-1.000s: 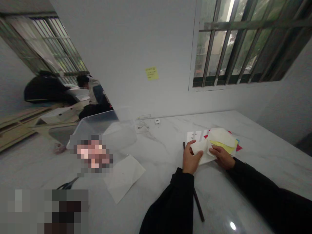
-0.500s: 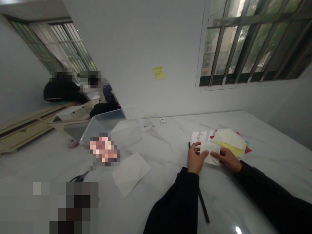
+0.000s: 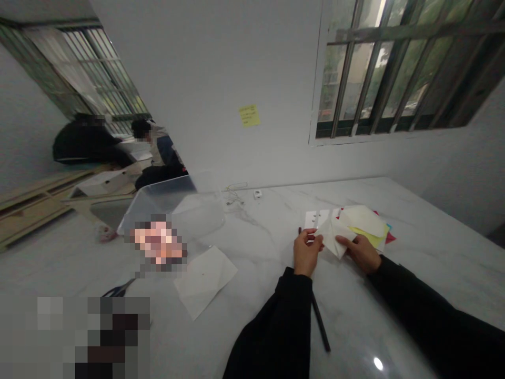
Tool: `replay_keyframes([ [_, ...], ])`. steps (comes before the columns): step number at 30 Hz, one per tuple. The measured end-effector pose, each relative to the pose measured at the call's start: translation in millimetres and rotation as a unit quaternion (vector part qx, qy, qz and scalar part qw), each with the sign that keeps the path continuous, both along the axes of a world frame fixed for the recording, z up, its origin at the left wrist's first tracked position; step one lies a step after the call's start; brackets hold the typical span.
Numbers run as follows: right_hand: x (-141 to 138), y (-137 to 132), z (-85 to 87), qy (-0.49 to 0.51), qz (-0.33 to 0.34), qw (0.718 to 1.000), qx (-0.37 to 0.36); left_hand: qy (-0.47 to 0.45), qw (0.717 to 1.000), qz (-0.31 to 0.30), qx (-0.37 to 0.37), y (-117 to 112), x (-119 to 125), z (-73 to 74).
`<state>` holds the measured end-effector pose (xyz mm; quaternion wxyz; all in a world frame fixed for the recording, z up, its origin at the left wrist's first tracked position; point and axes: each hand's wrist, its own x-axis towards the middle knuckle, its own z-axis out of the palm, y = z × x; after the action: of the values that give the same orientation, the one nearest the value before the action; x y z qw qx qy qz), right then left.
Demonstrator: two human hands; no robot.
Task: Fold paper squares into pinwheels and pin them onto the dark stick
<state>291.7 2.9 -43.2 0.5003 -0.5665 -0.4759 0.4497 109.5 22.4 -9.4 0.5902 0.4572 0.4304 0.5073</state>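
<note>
My left hand (image 3: pixel 307 252) pinches one side of a folded white paper (image 3: pixel 333 237), and my right hand (image 3: pixel 361 253) holds the other side with its fingers spread a little. The paper sits at the near edge of a pile of cream, yellow and red paper sheets (image 3: pixel 363 221) on the marble counter (image 3: pixel 434 252). A dark rod (image 3: pixel 320 323) lies under my left forearm.

My left grip (image 3: pixel 306 252) and right grip (image 3: pixel 360 253) both hold a folded white paper (image 3: pixel 333 237) over the marble worktop (image 3: pixel 434 284), just beside a stack of yellow and white sheets (image 3: pixel 363 221); a dark rod (image 3: pixel 321 323) lies under my left forearm (image 3: pixel 276 326). Farther left sits a clear plastic box (image 3: pixel 169 202).
</note>
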Motion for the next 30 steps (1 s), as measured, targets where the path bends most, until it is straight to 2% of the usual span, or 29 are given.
replay_keyframes([
  [4,1,-2,1.6,-0.055,0.006,0.998,0.005,0.024,0.998,0.007,0.064,-3,-5,5.8],
  [9,2,-3,3.1,-0.067,0.021,0.997,-0.01,0.139,0.979,-0.025,0.149,-12,-7,9.8],
  [12,1,-5,7.8,-0.088,0.048,0.995,0.008,0.142,0.972,-0.02,0.188,-17,-3,12.9],
  [15,-2,-8,13.6,-0.091,0.093,0.991,0.03,0.091,0.986,-0.005,0.139,-18,0,14.1],
  [18,-6,-11,17.6,-0.084,0.122,0.989,0.024,0.076,0.994,-0.024,0.081,-15,0,11.4],
  [21,-6,-12,18.8,-0.102,0.124,0.987,0.024,0.116,0.985,-0.067,0.111,-15,-3,7.5],
  [23,-5,-12,18.8,-0.117,0.124,0.985,0.028,0.15,0.976,-0.074,0.142,-17,-5,6.5],
  [26,-4,-12,19.1,-0.118,0.12,0.985,0.019,0.181,0.97,-0.058,0.15,-18,-5,7.2],
  [30,-6,-13,20.6,-0.099,0.12,0.988,0.003,0.185,0.976,-0.036,0.113,-14,-8,7.1],
])
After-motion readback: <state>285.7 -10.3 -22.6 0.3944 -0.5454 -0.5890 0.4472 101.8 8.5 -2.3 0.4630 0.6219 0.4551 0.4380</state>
